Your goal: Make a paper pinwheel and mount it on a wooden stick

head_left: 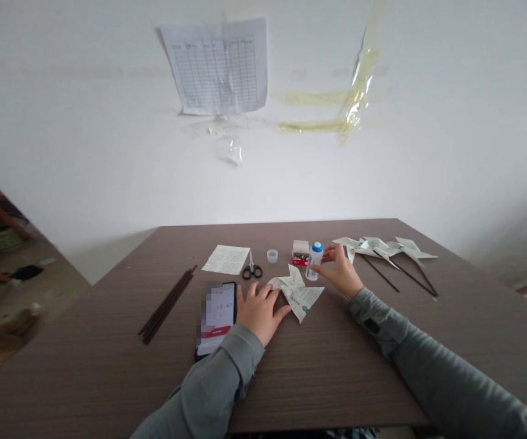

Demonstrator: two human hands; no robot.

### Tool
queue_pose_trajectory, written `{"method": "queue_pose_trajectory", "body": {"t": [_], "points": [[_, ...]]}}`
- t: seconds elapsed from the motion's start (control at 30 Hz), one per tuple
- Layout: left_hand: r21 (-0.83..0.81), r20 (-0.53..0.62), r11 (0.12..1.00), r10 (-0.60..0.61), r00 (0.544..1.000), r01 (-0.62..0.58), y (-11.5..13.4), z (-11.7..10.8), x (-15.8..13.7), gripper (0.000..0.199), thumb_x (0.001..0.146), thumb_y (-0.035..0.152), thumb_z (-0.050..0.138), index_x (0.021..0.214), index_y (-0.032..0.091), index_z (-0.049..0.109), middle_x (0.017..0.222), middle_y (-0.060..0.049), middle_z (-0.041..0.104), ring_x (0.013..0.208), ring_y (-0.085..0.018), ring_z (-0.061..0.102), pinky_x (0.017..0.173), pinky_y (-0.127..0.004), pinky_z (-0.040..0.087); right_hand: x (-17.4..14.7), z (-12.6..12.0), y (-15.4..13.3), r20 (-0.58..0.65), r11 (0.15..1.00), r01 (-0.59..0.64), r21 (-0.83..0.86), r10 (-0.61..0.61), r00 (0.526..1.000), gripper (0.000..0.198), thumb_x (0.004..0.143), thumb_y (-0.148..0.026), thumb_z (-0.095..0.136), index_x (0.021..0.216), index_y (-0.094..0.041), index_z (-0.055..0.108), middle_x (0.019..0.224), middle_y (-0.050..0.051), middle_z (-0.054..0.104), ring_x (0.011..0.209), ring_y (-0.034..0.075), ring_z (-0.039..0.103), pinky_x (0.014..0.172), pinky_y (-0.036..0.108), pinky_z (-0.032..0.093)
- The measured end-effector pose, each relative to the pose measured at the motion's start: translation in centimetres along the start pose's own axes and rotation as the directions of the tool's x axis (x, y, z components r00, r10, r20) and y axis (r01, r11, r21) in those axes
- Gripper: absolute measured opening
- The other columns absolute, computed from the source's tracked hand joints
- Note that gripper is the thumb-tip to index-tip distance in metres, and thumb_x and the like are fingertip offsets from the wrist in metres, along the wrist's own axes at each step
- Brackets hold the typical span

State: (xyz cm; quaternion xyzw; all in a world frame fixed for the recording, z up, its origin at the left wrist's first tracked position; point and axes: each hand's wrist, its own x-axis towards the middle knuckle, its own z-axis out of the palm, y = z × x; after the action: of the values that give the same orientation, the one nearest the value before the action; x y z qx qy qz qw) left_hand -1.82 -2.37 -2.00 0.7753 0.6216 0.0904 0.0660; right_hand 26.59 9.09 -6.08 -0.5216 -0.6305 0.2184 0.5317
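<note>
My left hand (261,312) lies on the table with its fingers spread, at the left edge of a folded paper pinwheel (301,299). The pinwheel is made of printed paper and has no stick that I can see. Just beyond it stands a small white glue bottle (311,268) with a blue cap, upright. The thumb and fingers of my right hand (342,273) close around the bottle from the right. Right behind the bottle is a small red and white box (299,259) of small dark pieces.
Left of my left hand lies a phone (218,317), and farther left a bundle of brown sticks (167,305). Black-handled scissors (252,270), a paper sheet (227,260) and a small clear cup (272,255) lie toward the back. Several finished pinwheels (376,247) on sticks rest at right.
</note>
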Motion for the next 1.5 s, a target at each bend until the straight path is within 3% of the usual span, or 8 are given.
{"method": "queue_pose_trajectory", "body": {"t": [0.13,0.3,0.5,0.63,0.87,1.17,1.5], "points": [[0.000,0.030,1.000,0.001,1.000,-0.001,0.1,-0.2,-0.1,0.046,0.125,0.046,0.079,0.169,0.039,0.090,0.186,-0.010,0.081,0.182,-0.054,0.062,0.156,-0.092,0.039,-0.1,-0.3,-0.6,0.025,1.000,0.003,-0.006,-0.003,1.000,0.061,0.077,-0.059,0.106,0.120,-0.033,0.070,0.109,0.007,0.095,0.099,0.036,0.093,0.097,0.056,0.078],[0.006,0.063,1.000,-0.014,0.998,0.013,0.4,-0.7,-0.3,0.048,0.127,0.046,0.076,0.173,0.038,0.087,0.190,-0.010,0.078,0.185,-0.052,0.059,0.157,-0.094,0.036,0.0,-0.4,-0.9,0.036,0.999,0.027,-0.029,-0.026,0.999,0.041,0.084,-0.050,0.102,0.113,-0.031,0.080,0.102,0.005,0.094,0.100,0.034,0.092,0.101,0.055,0.077],[-0.014,0.018,1.000,-0.020,1.000,0.020,0.5,-0.8,-0.4,0.043,0.124,0.045,0.083,0.165,0.040,0.092,0.184,-0.009,0.082,0.180,-0.052,0.063,0.156,-0.090,0.041,0.0,0.2,-0.8,0.028,0.999,0.028,-0.038,-0.027,0.999,0.039,0.086,-0.050,0.097,0.114,-0.030,0.081,0.103,0.007,0.094,0.099,0.035,0.092,0.101,0.056,0.077],[-0.011,0.034,1.000,-0.022,0.999,0.022,0.6,-0.8,-0.5,0.045,0.127,0.043,0.079,0.170,0.035,0.089,0.188,-0.011,0.080,0.182,-0.053,0.061,0.157,-0.091,0.038,0.4,0.4,-1.0,0.019,0.998,0.054,-0.021,-0.053,0.998,0.042,0.086,-0.058,0.097,0.115,-0.031,0.081,0.102,0.007,0.094,0.099,0.036,0.093,0.101,0.055,0.077],[-0.004,0.001,1.000,0.000,1.000,0.000,0.2,-0.3,-0.2,0.044,0.124,0.042,0.084,0.167,0.039,0.091,0.181,-0.010,0.084,0.179,-0.053,0.065,0.154,-0.093,0.043,3.4,1.5,-2.9,0.018,0.996,0.054,0.074,-0.056,0.998,0.049,0.087,-0.065,0.105,0.114,-0.031,0.082,0.109,0.010,0.098,0.104,0.037,0.095,0.100,0.056,0.079],[0.029,0.047,1.000,-0.013,0.999,0.011,0.0,-0.2,0.1,0.046,0.126,0.046,0.082,0.171,0.040,0.088,0.189,-0.008,0.079,0.182,-0.052,0.063,0.154,-0.094,0.043,8.4,5.3,-5.2,0.052,0.998,-0.004,-0.067,0.007,0.999,0.032,0.091,-0.036,0.106,0.111,-0.028,0.083,0.106,0.006,0.096,0.101,0.030,0.095,0.100,0.047,0.079],[0.025,0.057,1.000,-0.002,0.998,0.001,-0.4,0.0,0.0,0.050,0.128,0.048,0.077,0.175,0.037,0.085,0.191,-0.011,0.077,0.183,-0.053,0.062,0.154,-0.094,0.041,8.2,7.6,-3.8,0.098,0.985,-0.040,-0.167,0.057,0.994,0.025,0.092,-0.020,0.104,0.101,-0.027,0.082,0.105,0.005,0.096,0.100,0.028,0.096,0.104,0.044,0.077]]}}
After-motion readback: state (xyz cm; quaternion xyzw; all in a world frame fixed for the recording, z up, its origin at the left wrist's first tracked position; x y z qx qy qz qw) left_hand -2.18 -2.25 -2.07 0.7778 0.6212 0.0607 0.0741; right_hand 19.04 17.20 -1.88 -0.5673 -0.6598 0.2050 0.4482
